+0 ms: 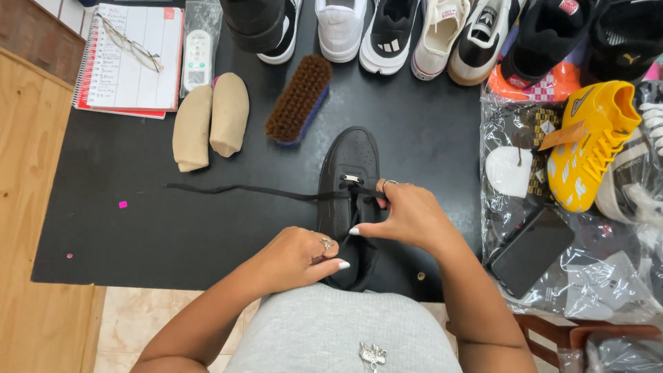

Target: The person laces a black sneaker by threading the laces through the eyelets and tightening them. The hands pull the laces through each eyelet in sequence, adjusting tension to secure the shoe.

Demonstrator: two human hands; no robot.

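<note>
Black lace (276,192) is pinched by the right hand (407,215); the left hand (297,259) grips the black shoe (349,166). Uneven pulling could unthread it.

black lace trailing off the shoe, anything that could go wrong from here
1. The black lace stretches far left across the black mat; it blends in and could snag or pull unevenly as the right hand works at the eyelets.
2. The black shoe overhangs the mat's near edge, steadied only by the left hand; it might slip toward the lap.
3. The brush lies close by and could get knocked.
</note>
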